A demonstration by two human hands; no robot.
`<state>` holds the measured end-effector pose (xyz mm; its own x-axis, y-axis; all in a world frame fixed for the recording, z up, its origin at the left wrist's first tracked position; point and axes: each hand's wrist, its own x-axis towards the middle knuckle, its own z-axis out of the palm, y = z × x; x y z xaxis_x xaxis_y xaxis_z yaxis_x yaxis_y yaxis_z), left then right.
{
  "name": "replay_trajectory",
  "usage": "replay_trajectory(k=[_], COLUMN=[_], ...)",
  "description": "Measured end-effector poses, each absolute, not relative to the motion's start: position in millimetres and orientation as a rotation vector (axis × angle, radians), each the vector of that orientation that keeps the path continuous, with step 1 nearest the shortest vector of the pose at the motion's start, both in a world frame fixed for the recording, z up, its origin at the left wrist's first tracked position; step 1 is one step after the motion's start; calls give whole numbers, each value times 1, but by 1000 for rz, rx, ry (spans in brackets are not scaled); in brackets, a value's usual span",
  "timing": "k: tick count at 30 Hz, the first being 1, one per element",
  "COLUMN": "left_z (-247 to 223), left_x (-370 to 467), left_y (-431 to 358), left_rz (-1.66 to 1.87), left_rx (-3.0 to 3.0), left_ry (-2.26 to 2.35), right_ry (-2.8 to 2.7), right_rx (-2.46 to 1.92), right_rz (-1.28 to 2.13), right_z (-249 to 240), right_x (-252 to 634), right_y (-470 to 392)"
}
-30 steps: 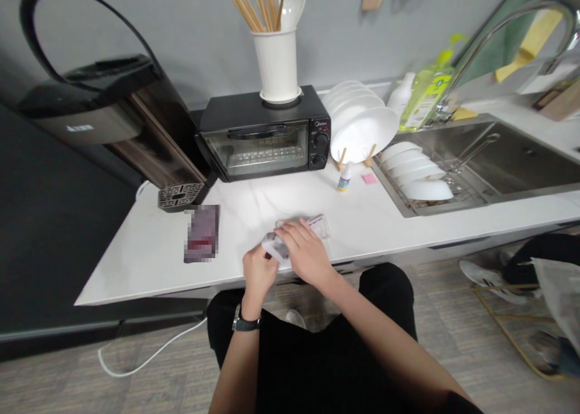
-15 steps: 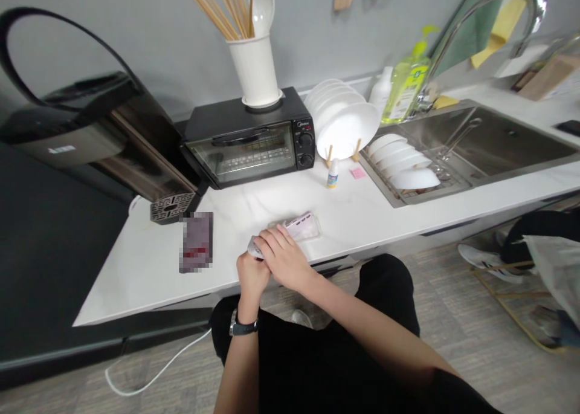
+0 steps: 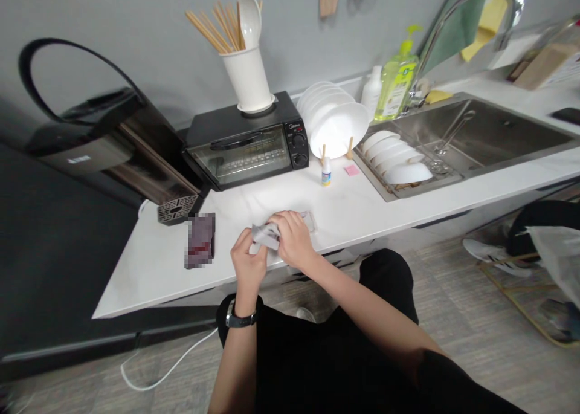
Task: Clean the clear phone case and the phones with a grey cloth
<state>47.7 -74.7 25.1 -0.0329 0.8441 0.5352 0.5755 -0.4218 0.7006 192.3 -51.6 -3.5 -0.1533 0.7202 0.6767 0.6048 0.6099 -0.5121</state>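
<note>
A small, light grey, wrinkled sheet-like piece (image 3: 266, 236) is between my hands above the counter's front edge; its exact kind cannot be made out. My left hand (image 3: 248, 261) pinches its left side, thumb against it. My right hand (image 3: 293, 239) has its fingers closed around the right side. Just behind the right hand, a clear case-like object (image 3: 309, 220) lies on the counter, mostly covered by that hand. To the left of my hands lies a dark purple, blurred-out rectangular item (image 3: 200, 240).
A toaster oven (image 3: 244, 151) bears a white utensil holder (image 3: 249, 78). On the left stands a dark drink machine (image 3: 145, 142). White plates (image 3: 338, 127), a small bottle (image 3: 326, 173) and a pink note (image 3: 351, 170) are near the sink (image 3: 475, 166), where bowls (image 3: 399, 157) sit.
My right hand has shifted off my left, and more of the grey piece shows between them. The clear object is now more hidden behind the right hand. The view has moved slightly.
</note>
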Motion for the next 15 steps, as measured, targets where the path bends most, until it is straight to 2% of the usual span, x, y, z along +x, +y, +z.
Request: replay_trajectory(k=[6,10,15], left_z=[44,40,26], left_x=[69,85,101], left_y=[-68,-61,-52], left_rz=[1477,1424,1386], left_rx=[2014,1993,1942], left_ry=[1487,1426,1249], right_ry=[-1549,-1487,-1451], right_rx=[-1098,-1133,-1113], right_rz=[425,428,283], right_z=[-20,-30,-12], right_x=[221,236,229], right_y=[-48,-60,-70])
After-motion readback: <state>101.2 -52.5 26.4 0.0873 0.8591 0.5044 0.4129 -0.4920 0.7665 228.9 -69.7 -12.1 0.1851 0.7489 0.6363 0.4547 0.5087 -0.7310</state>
